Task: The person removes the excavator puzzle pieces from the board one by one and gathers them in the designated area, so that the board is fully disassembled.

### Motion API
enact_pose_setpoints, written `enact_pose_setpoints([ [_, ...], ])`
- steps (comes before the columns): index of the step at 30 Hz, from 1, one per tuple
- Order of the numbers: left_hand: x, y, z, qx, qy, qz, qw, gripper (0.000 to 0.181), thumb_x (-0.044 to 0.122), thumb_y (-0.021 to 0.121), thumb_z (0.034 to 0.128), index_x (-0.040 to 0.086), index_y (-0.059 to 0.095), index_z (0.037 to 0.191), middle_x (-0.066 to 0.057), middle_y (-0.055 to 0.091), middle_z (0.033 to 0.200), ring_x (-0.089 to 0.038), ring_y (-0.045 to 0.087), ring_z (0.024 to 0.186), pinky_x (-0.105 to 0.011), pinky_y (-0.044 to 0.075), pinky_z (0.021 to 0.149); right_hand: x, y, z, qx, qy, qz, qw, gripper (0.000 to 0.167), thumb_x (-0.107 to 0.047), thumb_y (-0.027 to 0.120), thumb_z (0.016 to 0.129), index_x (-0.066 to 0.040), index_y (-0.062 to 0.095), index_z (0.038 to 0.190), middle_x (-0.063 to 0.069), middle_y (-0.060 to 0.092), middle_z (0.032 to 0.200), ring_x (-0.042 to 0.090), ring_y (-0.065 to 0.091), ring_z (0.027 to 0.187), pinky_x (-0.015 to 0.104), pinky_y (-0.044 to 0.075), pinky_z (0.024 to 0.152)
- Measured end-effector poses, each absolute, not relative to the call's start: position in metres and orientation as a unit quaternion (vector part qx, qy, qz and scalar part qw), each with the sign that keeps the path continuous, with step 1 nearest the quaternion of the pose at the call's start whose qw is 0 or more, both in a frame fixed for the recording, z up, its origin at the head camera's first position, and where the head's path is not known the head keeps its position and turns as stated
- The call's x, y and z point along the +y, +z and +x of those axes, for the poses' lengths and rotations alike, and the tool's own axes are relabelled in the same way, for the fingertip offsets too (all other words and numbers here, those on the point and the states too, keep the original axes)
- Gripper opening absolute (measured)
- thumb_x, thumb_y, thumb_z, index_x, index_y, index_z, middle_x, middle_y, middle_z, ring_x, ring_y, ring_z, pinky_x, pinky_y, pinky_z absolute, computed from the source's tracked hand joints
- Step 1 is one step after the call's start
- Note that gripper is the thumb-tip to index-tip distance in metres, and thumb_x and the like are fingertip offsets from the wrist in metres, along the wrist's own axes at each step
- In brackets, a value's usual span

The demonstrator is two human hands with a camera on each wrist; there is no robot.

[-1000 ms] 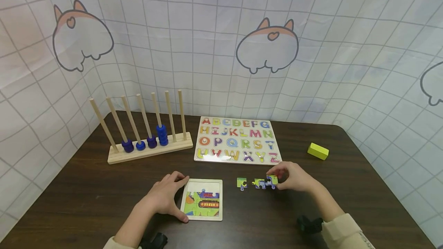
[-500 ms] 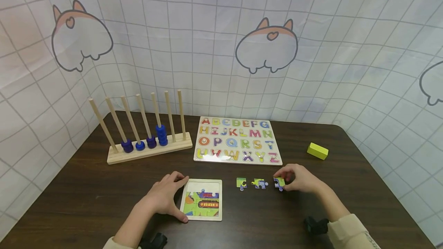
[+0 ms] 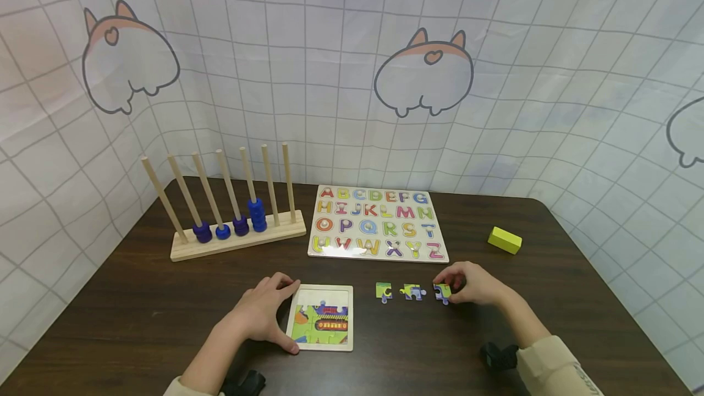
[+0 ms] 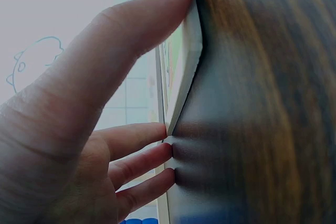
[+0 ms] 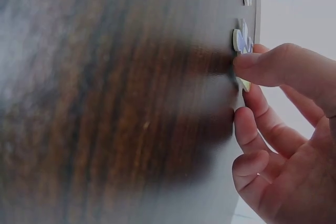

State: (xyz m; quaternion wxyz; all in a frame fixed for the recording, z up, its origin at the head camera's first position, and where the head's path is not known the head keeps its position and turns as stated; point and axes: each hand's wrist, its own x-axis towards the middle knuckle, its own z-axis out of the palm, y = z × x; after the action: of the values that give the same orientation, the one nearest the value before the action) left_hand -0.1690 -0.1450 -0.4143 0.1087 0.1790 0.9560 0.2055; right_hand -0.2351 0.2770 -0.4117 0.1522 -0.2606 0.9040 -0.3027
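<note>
My left hand (image 3: 264, 310) spans the left side of a wooden jigsaw tray (image 3: 350, 322), holding it with the thumb at the near corner and fingers at the far corner. The lower part of that tray carries joined puzzle pieces (image 3: 330, 326); its upper strip is bare. On the table to the right, my right hand (image 3: 475, 284) pinches a green and blue jigsaw piece (image 3: 442, 292) by its right side. In the right wrist view this puzzle piece (image 5: 242, 43) lies at the thumb tip. Left of it are two loose pieces, one (image 3: 413, 292) nearer and one (image 3: 384, 292) farther.
An alphabet board (image 3: 379, 223) lies behind the pieces. A wooden peg stand (image 3: 242, 242) with blue and purple rings stands at the back left. A yellow block (image 3: 505, 241) is at the back right. A white gridded cloth (image 3: 330, 109) hangs behind the table (image 3: 418, 353).
My right hand has drawn its jigsaw piece rightward, away from the neighbouring piece it was against, then shifted slightly back left. The left hand and tray stay in place.
</note>
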Motion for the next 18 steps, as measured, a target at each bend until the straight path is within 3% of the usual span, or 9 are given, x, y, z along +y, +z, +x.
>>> enact_pose_setpoints([
  [18,-0.1459,-0.4148,-0.1692,0.954,0.210,0.181,0.111,0.111,0.056,0.085,0.0436,0.008,0.045,0.135,-0.004,0.041,0.125,-0.025,0.039,0.111,-0.054,0.035,0.087,0.2748,-0.4112,-0.2333,0.892,-0.339,-0.271,0.127,0.033,-0.008,0.074,0.074,0.001,0.065,0.104,0.008,0.056,0.086,0.022,0.055,0.074,0.026,0.046,0.068],
])
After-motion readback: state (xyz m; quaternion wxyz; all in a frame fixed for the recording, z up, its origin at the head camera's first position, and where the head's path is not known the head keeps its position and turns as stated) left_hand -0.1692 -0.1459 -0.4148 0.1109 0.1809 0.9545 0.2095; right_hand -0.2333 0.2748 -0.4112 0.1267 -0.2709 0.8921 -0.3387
